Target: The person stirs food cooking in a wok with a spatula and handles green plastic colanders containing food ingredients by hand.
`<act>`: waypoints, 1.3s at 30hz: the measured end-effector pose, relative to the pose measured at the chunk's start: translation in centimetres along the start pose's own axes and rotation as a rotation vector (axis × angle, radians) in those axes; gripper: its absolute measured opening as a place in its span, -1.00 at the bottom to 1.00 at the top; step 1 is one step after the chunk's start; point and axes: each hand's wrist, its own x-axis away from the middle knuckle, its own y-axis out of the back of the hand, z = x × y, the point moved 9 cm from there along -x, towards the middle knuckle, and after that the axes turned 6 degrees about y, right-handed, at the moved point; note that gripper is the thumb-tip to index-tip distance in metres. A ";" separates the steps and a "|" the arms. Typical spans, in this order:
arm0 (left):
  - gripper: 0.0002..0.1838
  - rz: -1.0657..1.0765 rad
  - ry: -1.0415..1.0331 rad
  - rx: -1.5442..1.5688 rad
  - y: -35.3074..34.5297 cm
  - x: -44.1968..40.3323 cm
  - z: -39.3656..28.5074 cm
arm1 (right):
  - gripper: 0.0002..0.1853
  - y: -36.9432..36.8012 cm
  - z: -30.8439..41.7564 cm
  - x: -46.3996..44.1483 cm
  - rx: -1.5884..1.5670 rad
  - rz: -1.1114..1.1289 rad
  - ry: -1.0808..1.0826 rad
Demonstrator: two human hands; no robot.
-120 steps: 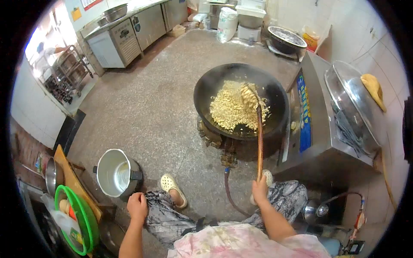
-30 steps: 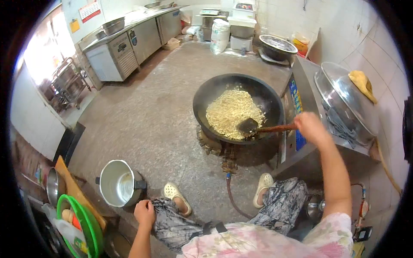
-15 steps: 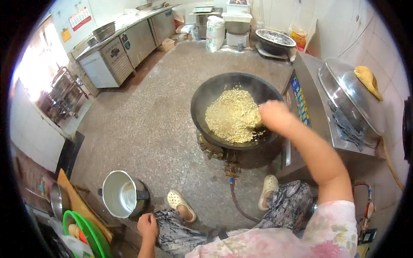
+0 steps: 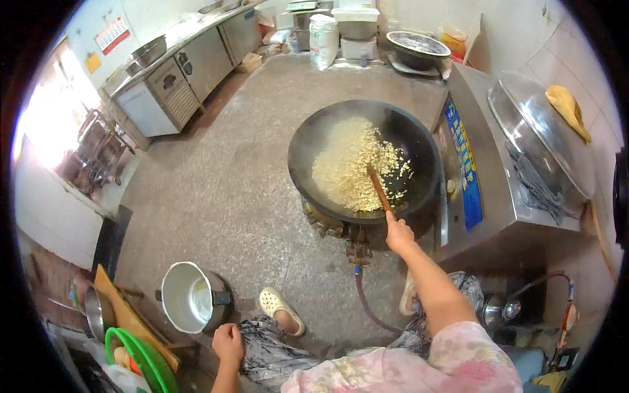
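My right hand [image 4: 399, 234] grips the brown wooden handle of a spatula [image 4: 379, 188]. Its lower end is buried in pale, chopped, grain-like food [image 4: 350, 164], so the blade is hidden. The food lies in a large black wok [image 4: 419, 141], heaped toward the left, with loose bits scattered on the right. Steam hazes the wok's left side. Beside my left knee, my left hand [image 4: 228, 344] is curled closed against the patterned trousers, and nothing shows in it.
Under the wok is a gas burner [image 4: 322, 221] with a hose [image 4: 367, 304] running toward my feet. A deep metal pot [image 4: 187, 298] stands at lower left. To the right is a steel counter [image 4: 488, 164] bearing a large domed lid [image 4: 540, 124]. A green basket [image 4: 141, 357] sits at bottom left.
My right hand has moved left and toward me from the wok's right rim. The spatula handle now shows, and the food has shifted left, baring wok surface on the right. My left hand stays put.
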 end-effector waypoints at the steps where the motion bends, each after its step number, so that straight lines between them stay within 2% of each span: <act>1: -0.82 -0.004 0.006 0.003 -0.1 0.0 0.1 | -0.33 0.3 -0.2 0.3 -0.058 -0.028 -0.001; 4: -0.79 -0.025 0.007 -0.005 -0.2 0.1 0.2 | -0.31 -0.7 -1.8 0.4 -0.273 -0.167 0.045; 7: -0.76 -0.045 -0.019 -0.028 0.0 0.4 -0.5 | -0.33 -3.3 -3.6 0.9 -0.556 -0.504 0.157; 10: -0.77 -0.041 -0.016 -0.032 0.2 0.7 -0.9 | -0.36 -6.1 -1.0 6.2 -1.621 -0.110 -0.128; 12: -0.79 -0.013 0.015 -0.055 -0.4 0.8 -0.4 | -0.35 -8.0 1.2 8.7 -1.973 -0.016 -0.087; 13: -0.79 -0.020 0.005 -0.059 -0.3 0.9 -0.5 | -0.35 -8.9 2.0 9.8 -2.012 0.047 -0.087; 16: -0.79 -0.030 -0.017 -0.065 -0.3 1.0 -0.6 | -0.39 -8.1 1.8 12.4 -1.768 0.007 -0.105; 17: -0.79 -0.029 -0.018 -0.059 -0.4 1.0 -0.5 | -0.39 -8.8 0.1 10.9 -1.368 -0.202 0.091; 18: -0.78 -0.028 -0.019 -0.052 -0.4 1.0 -0.4 | -0.38 -9.9 -1.5 10.0 -0.926 -0.442 0.168; 19: -0.79 -0.027 -0.013 -0.071 -0.4 1.0 -0.6 | -0.38 -7.7 -1.5 11.1 -0.680 -0.547 0.218; 21: -0.79 -0.030 0.003 -0.107 -0.3 1.0 -0.8 | -0.38 -5.8 -1.1 12.0 -0.328 -0.583 0.221; 23: -0.75 -0.070 -0.026 -0.111 -0.2 1.0 -0.8 | -0.38 -6.2 -1.2 11.8 -0.128 -0.453 0.133; 25: -0.73 -0.085 -0.032 -0.107 -0.2 1.3 -0.7 | -0.43 -8.9 -1.6 10.1 -0.606 -0.371 0.144; 27: -0.73 -0.077 -0.024 -0.095 0.1 1.4 -1.1 | -0.48 -9.2 -0.5 10.1 -1.114 -0.167 0.081; 29: -0.73 -0.070 -0.011 -0.095 0.2 1.5 -1.2 | -0.54 -8.5 2.1 11.1 -1.629 0.171 -0.061; 32: -0.78 -0.062 -0.004 -0.078 0.1 1.5 -0.6 | -0.59 -7.8 1.6 10.6 -1.783 0.062 -0.116; 33: -0.81 -0.061 -0.004 -0.068 0.0 1.3 -0.5 | -0.61 -6.9 1.3 10.8 -1.745 0.023 -0.061; 37: -0.79 -0.061 -0.010 -0.062 0.0 1.3 -0.3 | -0.65 -4.3 -2.1 9.9 -1.658 -0.190 -0.079; 38: -0.77 -0.067 -0.016 -0.055 0.0 1.1 -0.1 | -0.71 -3.6 -3.4 9.4 -1.649 -0.251 -0.175; 39: -0.75 -0.074 -0.024 -0.049 0.0 1.0 -0.1 | -0.73 -2.0 -4.0 9.0 -1.614 -0.264 -0.174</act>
